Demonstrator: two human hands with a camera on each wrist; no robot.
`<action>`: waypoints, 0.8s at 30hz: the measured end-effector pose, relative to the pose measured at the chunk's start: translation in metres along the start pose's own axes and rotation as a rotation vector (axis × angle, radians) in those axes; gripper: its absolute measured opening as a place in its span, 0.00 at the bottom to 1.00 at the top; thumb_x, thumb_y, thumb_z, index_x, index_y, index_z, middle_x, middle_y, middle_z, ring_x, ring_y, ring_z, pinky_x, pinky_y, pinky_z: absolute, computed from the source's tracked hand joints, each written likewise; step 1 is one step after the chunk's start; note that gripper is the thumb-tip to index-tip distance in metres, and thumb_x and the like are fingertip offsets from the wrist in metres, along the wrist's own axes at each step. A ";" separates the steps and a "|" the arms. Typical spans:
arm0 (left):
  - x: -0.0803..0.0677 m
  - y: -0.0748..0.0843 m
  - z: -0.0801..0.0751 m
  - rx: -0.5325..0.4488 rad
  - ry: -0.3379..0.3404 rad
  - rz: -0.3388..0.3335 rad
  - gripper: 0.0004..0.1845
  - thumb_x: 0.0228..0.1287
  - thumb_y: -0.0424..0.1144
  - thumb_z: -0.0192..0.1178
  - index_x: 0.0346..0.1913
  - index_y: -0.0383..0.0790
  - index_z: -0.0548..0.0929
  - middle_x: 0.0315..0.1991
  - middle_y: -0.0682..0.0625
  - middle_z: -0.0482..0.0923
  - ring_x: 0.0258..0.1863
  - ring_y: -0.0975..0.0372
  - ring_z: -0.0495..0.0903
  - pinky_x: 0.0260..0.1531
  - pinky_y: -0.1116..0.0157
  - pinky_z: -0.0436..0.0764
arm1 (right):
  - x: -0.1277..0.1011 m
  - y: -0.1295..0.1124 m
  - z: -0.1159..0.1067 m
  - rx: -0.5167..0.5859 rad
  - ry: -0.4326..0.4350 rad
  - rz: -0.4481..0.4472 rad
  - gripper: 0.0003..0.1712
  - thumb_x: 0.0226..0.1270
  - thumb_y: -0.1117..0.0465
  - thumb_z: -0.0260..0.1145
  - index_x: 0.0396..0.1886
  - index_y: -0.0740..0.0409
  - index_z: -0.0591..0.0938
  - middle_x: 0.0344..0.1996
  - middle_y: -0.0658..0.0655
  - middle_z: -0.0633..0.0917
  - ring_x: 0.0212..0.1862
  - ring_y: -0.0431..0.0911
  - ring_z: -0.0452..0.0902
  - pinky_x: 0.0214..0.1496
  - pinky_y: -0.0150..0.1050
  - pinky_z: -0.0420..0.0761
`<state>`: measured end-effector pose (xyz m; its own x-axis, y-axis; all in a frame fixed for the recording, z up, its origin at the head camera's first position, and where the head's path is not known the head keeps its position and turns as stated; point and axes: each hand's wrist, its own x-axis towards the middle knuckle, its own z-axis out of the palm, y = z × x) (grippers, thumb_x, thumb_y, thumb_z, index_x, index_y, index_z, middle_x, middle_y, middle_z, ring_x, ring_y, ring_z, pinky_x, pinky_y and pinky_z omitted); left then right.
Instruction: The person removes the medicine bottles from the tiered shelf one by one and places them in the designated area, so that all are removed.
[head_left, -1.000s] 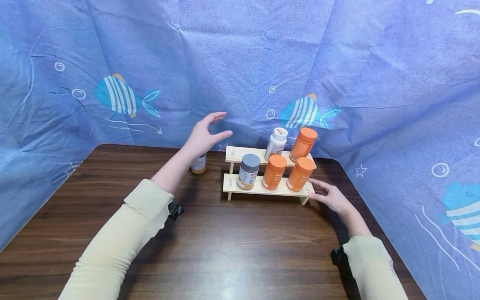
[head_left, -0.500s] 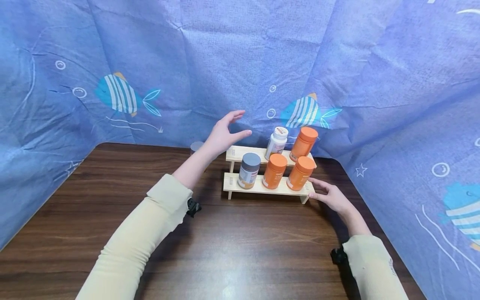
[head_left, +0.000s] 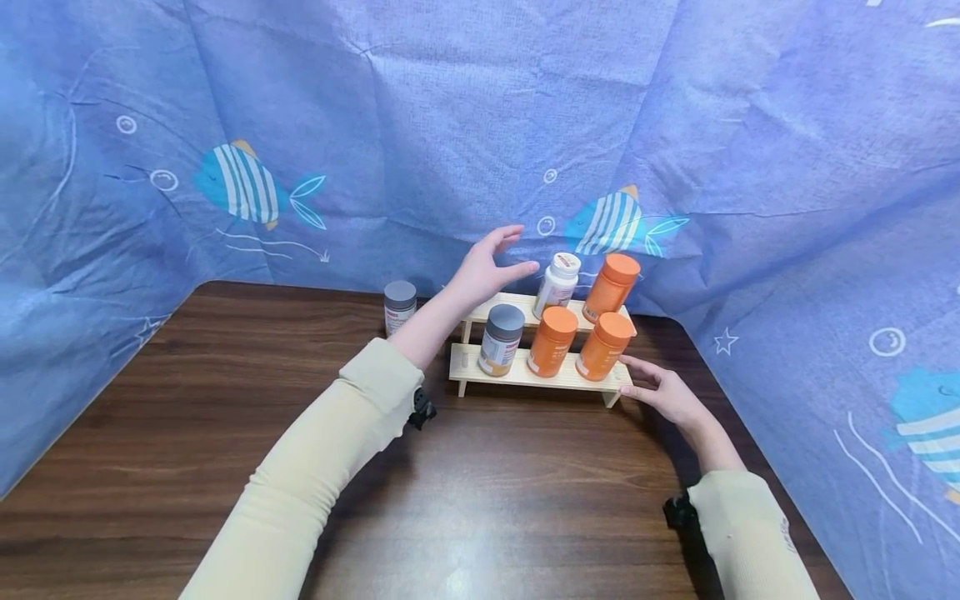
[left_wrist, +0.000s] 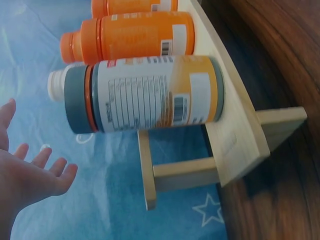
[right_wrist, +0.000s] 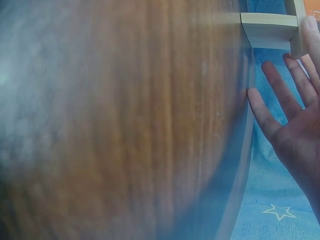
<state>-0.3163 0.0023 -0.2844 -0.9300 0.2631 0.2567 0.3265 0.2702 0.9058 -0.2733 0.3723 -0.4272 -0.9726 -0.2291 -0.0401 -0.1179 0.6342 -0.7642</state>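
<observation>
My left hand (head_left: 480, 271) holds nothing, its thumb and fingers spread apart beside the white bottle (head_left: 557, 289), above the left end of the upper shelf. A two-tier wooden rack (head_left: 465, 360) carries the bottles. On its lower tier stand a grey-lidded bottle (head_left: 501, 340) and two orange bottles (head_left: 552, 343); the upper tier bears the white bottle and another orange bottle (head_left: 611, 287). At the rack's right end, my right hand (head_left: 670, 396) has its thumb tip against the lower shelf's end. In the right wrist view, the other fingers (right_wrist: 282, 90) extend loosely.
Another grey-lidded bottle (head_left: 400, 307) stands on the dark wooden table (head_left: 225, 400), left of the rack, partly hidden by the left forearm. A blue fish-print cloth (head_left: 450, 150) hangs behind the table and along its sides.
My left hand has moved right, from near the separate grey-lidded bottle to above the upper shelf, uncovering that bottle's lid. The right hand stays at the rack's end.
</observation>
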 end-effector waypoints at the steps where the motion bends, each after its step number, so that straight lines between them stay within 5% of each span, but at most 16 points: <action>1: 0.001 0.000 0.003 -0.004 -0.003 -0.005 0.36 0.58 0.51 0.66 0.69 0.54 0.64 0.68 0.52 0.64 0.69 0.58 0.60 0.66 0.54 0.62 | 0.000 0.000 0.000 -0.002 0.000 0.003 0.40 0.59 0.47 0.68 0.69 0.53 0.67 0.68 0.63 0.66 0.67 0.61 0.60 0.65 0.62 0.61; 24: 0.031 -0.005 0.043 -0.074 -0.098 -0.015 0.34 0.60 0.47 0.64 0.69 0.49 0.64 0.67 0.48 0.66 0.67 0.58 0.64 0.64 0.57 0.67 | 0.002 0.002 0.002 -0.001 0.014 -0.014 0.40 0.58 0.48 0.69 0.68 0.54 0.67 0.63 0.63 0.72 0.61 0.57 0.70 0.62 0.54 0.67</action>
<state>-0.3391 0.0489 -0.2953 -0.9127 0.3494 0.2119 0.2958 0.2072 0.9325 -0.2745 0.3715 -0.4297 -0.9736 -0.2273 -0.0207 -0.1313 0.6321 -0.7637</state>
